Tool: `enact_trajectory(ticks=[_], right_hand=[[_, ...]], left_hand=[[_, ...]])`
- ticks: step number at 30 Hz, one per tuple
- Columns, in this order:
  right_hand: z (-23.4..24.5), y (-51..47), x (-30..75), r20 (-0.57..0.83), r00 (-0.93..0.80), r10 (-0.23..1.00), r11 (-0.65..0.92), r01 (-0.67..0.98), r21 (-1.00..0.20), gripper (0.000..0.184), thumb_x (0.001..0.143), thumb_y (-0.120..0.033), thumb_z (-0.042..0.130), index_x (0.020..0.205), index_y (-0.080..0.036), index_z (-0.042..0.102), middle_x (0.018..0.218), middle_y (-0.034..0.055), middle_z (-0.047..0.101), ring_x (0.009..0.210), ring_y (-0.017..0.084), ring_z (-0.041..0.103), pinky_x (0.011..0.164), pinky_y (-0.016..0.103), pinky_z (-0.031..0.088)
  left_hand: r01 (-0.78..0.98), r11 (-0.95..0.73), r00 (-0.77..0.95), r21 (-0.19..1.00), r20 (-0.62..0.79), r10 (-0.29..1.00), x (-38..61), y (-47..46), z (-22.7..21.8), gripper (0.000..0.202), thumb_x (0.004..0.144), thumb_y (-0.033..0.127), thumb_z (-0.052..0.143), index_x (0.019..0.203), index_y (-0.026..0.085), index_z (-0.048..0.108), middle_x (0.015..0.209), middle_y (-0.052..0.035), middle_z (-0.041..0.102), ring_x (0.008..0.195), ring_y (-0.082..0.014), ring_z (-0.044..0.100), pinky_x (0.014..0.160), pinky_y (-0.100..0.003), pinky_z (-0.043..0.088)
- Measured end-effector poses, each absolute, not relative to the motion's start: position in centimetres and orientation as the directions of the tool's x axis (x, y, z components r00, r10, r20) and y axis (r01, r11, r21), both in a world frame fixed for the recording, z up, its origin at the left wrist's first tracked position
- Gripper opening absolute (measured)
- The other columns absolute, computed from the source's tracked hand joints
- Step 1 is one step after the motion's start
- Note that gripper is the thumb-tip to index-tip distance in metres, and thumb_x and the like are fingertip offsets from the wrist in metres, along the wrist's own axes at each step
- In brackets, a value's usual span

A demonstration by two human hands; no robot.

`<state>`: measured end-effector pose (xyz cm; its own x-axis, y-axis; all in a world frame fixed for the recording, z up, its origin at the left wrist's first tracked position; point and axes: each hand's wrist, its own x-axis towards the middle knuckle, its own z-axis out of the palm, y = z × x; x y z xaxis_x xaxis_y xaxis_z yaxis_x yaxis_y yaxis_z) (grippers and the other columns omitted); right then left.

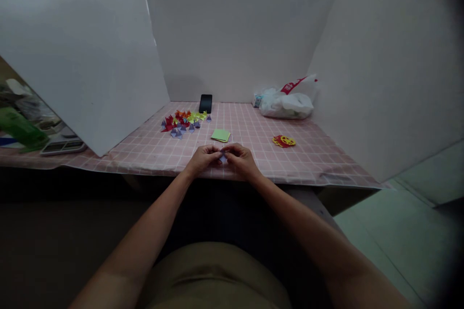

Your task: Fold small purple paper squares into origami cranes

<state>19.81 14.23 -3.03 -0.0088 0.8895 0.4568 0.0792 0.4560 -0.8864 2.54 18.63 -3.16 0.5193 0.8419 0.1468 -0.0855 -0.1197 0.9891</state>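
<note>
Your hands (pixel 242 158) meet above the near edge of the counter (pixel 239 120), a paper piece (pixel 223 158) between them, a paper stack (pixel 220 135) just beyond. Folded papers (pixel 169 122) lie left, a phone (pixel 205 103) behind and to their right; cutouts (pixel 284 141) lie right, a bag (pixel 284 106) farther back.

Left hand (pixel 203 159) beside right hand (pixel 243 159), fingers (pixel 237 147) pinched

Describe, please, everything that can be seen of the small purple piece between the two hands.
The purple piece is small, pale and matte, and looks like paper. The left hand and the right hand hold it from either side and cover much of it, so its full outline and folds cannot be told. It is near the front edge of the checked tablecloth, nearer the person than the green-topped stack.
</note>
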Motion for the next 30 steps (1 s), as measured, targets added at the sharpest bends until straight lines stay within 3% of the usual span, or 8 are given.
enact_trajectory(ticks=[4,9,21,25,30], right_hand=[[-3.04,14.17,19.8,0.511,0.006,0.86,0.506,0.129,-0.853,0.008,0.077,-0.022,0.067,0.081,-0.026,0.073,0.086,0.0029,0.064,0.087,0.02,0.058,0.084,0.036,0.045],[-3.01,13.76,19.42,0.639,0.001,0.769,0.623,0.221,-0.75,0.018,0.082,-0.018,0.063,0.088,-0.03,0.076,0.086,0.0044,0.061,0.09,0.022,0.057,0.084,0.038,0.046],[-3.43,13.63,19.02,0.703,-0.001,0.711,0.67,0.301,-0.678,0.033,0.083,-0.01,0.056,0.094,-0.033,0.077,0.091,0.0043,0.06,0.093,0.021,0.058,0.086,0.04,0.048],[-3.31,13.72,19.08,0.655,0.022,0.755,0.632,0.245,-0.736,0.023,0.081,-0.015,0.059,0.091,-0.028,0.076,0.091,0.0044,0.062,0.093,0.021,0.059,0.086,0.039,0.049],[-3.26,14.27,19.63,0.411,0.008,0.911,0.411,0.019,-0.911,0.018,0.077,-0.026,0.066,0.094,-0.021,0.069,0.081,0.0013,0.065,0.066,0.014,0.059,0.062,0.028,0.05]], left_hand=[[-0.105,-0.086,0.51,0.991,0.128,0.85,2.53,18.67,-3.2,0.016,0.075,0.028,0.074,0.082,0.015,0.07,0.068,0.0001,0.067,0.058,-0.0103,0.062,0.06,-0.022,0.048],[-0.133,-0.046,0.482,0.99,0.106,0.87,2.47,18.76,-3.26,0.015,0.075,0.028,0.074,0.082,0.015,0.07,0.066,0.0,0.068,0.056,-0.0098,0.062,0.058,-0.021,0.049],[-0.195,-0.013,0.443,0.981,0.1,0.891,2.6,18.12,-2.49,0.017,0.076,0.031,0.071,0.08,0.015,0.069,0.067,-0.0007,0.067,0.055,-0.0099,0.061,0.056,-0.022,0.051],[-0.196,-0.029,0.435,0.98,0.114,0.893,2.56,18.08,-2.47,0.022,0.076,0.036,0.074,0.08,0.014,0.069,0.068,-0.0001,0.067,0.055,-0.009,0.061,0.056,-0.021,0.05],[-0.185,-0.046,0.415,0.982,0.12,0.902,2.61,18.1,-2.6,0.022,0.073,0.033,0.076,0.082,0.014,0.068,0.072,-0.0003,0.069,0.058,-0.0101,0.063,0.059,-0.023,0.052]])
